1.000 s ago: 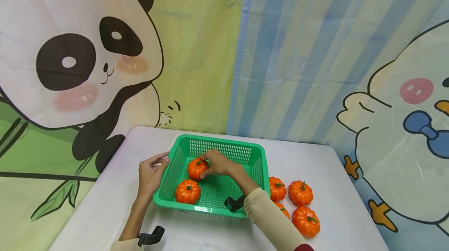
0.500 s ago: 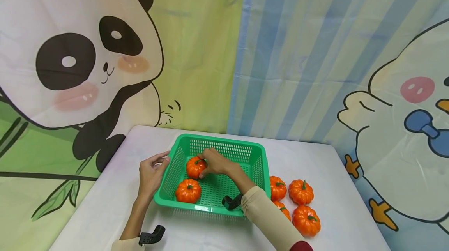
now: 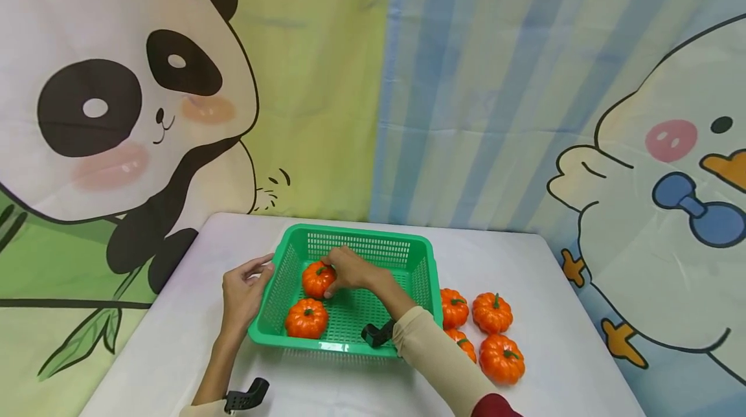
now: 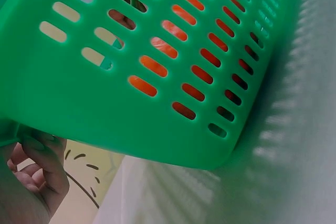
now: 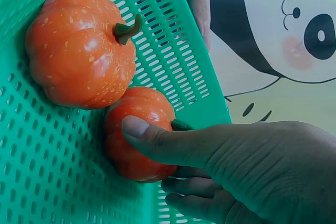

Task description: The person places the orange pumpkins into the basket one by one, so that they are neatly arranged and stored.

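Note:
A green plastic basket [image 3: 350,347] with slotted walls stands on the table. Two orange toy pumpkins are inside it, near its left wall. My right hand [image 3: 352,269] grips the farther pumpkin [image 3: 317,280], with the thumb across its side in the right wrist view and the other fingers partly hidden behind it. The nearer pumpkin [image 3: 306,318] rests on the basket floor, close beside the held one. At the basket's left rim, my left hand [image 3: 241,294] holds the edge with bent fingers and thumb; the left wrist view shows this hand [image 4: 37,177] under the rim.
Several more pumpkins sit on the white table [image 3: 559,313] right of the basket, including a front one [image 3: 502,359] and a back one [image 3: 492,313]. The basket's right wall partly hides two of them. A cartoon curtain [image 3: 315,112] hangs behind the table.
My right hand has shifted the gripped pumpkin slightly left and back within the basket. My left hand stays at the rim. The head view has turned a little to the right.

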Tool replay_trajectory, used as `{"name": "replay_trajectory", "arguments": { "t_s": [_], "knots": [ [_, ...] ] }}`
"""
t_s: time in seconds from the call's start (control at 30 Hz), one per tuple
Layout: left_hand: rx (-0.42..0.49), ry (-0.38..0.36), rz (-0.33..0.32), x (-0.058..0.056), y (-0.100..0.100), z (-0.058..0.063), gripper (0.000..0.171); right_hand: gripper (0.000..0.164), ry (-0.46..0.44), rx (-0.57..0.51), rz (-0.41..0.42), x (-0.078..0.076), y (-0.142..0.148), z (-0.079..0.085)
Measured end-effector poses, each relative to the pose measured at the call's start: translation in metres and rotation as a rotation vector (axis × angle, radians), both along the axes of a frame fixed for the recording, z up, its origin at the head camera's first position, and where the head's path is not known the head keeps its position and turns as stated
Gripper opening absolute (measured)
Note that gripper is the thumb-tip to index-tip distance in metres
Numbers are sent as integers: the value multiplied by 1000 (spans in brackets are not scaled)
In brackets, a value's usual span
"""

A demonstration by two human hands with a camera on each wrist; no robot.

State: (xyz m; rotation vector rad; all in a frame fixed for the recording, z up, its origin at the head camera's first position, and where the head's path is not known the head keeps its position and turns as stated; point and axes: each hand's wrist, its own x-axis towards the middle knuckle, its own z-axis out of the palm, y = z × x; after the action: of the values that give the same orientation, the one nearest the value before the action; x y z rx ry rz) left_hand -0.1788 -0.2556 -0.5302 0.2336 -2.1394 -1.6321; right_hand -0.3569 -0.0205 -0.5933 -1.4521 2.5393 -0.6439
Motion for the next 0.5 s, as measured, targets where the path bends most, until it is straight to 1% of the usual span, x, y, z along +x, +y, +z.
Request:
{"name": "replay_trajectory", "arguments": {
  "t_s": [0.07,0.13,0.17,0.2,0.27,0.3,0.33,0.37,0.4,0.43,0.47,0.5],
  "knots": [
    [2,6,1,1,0,0,28,54,16,7,-4,-1,-2,0],
    [10,13,-1,1,1,0,28,55,27,17,-14,3,-2,5],
    [12,14,-3,1,1,0,28,56,49,35,-27,14,-2,18],
    [16,17,-7,1,2,0,28,57,57,42,-40,18,-2,23],
    [21,17,-15,1,2,0,29,56,66,67,-51,28,0,39],
    [23,16,-16,0,3,0,29,58,58,80,-62,35,1,50],
    [22,14,-16,0,3,0,29,62,62,80,-57,37,2,52],
    [21,12,-11,0,3,0,29,62,57,94,-60,45,3,64],
    [17,11,-8,1,2,0,29,61,15,84,-60,45,5,68],
    [11,7,-2,1,2,0,28,62,-6,83,-67,53,6,81],
    [7,3,3,1,2,0,28,65,-13,80,-82,60,8,90],
    [2,0,8,1,1,0,28,67,-38,82,-97,67,8,100]
  ]
}}
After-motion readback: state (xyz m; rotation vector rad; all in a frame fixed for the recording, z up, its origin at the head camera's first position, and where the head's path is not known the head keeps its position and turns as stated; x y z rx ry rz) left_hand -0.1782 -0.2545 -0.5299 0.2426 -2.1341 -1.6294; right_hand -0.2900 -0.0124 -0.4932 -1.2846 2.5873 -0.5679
